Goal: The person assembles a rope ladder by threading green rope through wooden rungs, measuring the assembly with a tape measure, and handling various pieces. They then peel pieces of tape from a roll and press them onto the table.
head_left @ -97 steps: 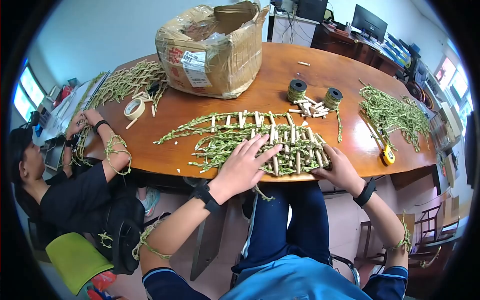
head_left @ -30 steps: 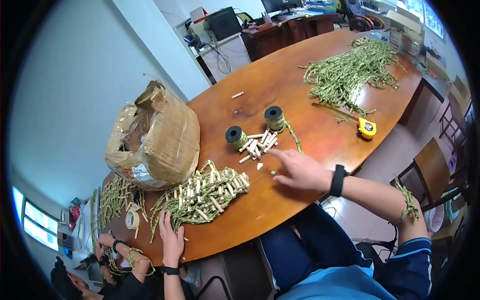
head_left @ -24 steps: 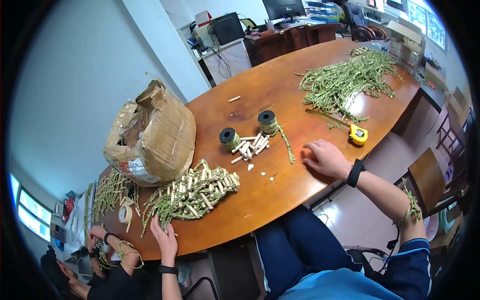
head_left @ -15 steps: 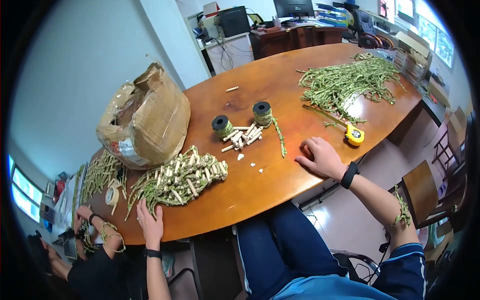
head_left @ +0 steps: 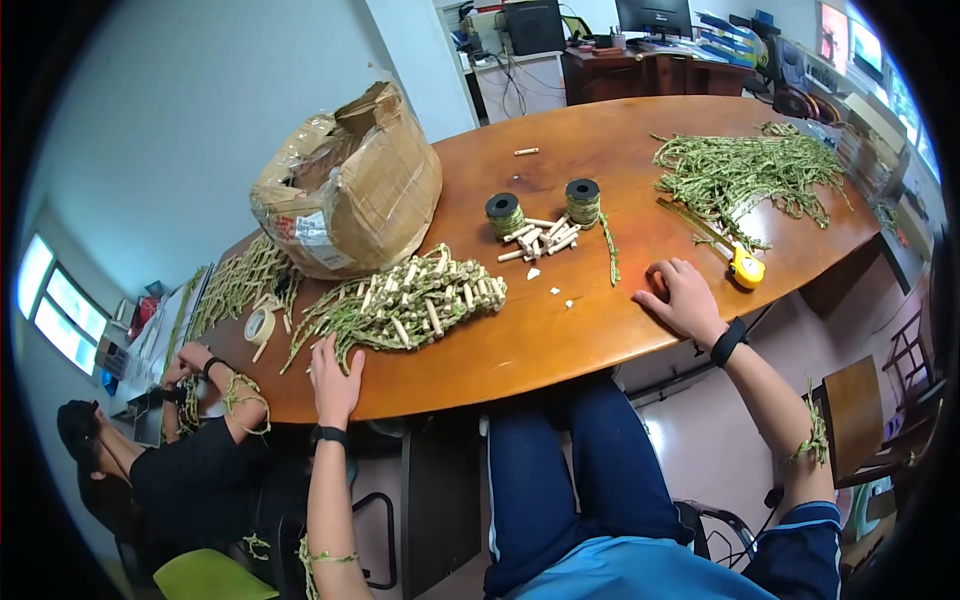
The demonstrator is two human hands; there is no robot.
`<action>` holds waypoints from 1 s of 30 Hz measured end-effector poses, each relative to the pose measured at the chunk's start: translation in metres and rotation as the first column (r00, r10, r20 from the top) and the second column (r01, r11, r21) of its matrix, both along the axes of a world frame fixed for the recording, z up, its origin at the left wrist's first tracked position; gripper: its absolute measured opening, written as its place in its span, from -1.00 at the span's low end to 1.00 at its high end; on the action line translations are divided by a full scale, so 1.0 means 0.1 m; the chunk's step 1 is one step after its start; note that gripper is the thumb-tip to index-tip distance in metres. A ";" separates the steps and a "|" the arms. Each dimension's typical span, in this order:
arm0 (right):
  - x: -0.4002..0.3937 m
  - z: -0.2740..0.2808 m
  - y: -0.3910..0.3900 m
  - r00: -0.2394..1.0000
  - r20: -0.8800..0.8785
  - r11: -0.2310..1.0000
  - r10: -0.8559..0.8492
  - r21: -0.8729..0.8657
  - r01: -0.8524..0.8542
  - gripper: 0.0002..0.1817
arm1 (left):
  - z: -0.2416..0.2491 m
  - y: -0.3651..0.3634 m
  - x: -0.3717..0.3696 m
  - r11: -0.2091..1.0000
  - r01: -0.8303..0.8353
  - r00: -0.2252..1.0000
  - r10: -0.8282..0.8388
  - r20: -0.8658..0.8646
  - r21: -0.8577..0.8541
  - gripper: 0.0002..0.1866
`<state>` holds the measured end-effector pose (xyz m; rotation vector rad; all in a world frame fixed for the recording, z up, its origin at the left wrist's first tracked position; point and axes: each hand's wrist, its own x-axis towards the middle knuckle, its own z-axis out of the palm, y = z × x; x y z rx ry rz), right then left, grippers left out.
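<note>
My left hand (head_left: pixel 335 382) rests on the front edge of the wooden table (head_left: pixel 560 345), fingers apart, its tips by a pile of green cord with wooden pegs (head_left: pixel 410 300). On the right, my right hand (head_left: pixel 685 302) lies on the table with its fingers loosely spread and nothing in them. Between the hands and farther back are two black spools of green cord (head_left: pixel 505 213), a heap of loose pegs (head_left: pixel 542 240) and small white scraps. A yellow tape measure (head_left: pixel 746 268), partly pulled out, lies right of my right hand. Green cord loops round both my arms.
A torn cardboard box (head_left: pixel 385 205) stands behind the peg pile. Green cords (head_left: pixel 750 170) cover the far right. A tape roll (head_left: pixel 259 325) lies left. A co-worker in black (head_left: pixel 195 470) sits at the left, hands at the table edge. A wooden chair (head_left: pixel 852 425) stands right.
The view has shifted, so the table and its objects appear farther right and mostly higher. More of the co-worker shows, and a green chair has come into view. Both my hands remain resting on the table.
</note>
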<state>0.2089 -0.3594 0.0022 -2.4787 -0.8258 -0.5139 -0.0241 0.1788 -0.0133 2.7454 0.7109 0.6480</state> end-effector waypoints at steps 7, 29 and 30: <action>-0.02 -0.01 -0.02 0.999 0.035 1.000 -0.007 0.024 0.006 -0.56 | 0.01 -0.01 0.00 1.000 -0.013 1.000 0.013 0.006 0.019 -0.32; -0.02 -0.06 -0.11 1.000 -0.015 0.995 -0.006 0.102 0.008 -0.65 | 0.02 -0.03 0.01 0.999 0.010 1.000 -0.009 -0.008 0.035 -0.38; -0.05 -0.08 -0.12 1.000 -0.018 0.995 -0.006 0.101 0.007 -0.65 | 0.00 -0.02 -0.04 0.999 0.014 1.000 -0.013 -0.012 0.039 -0.38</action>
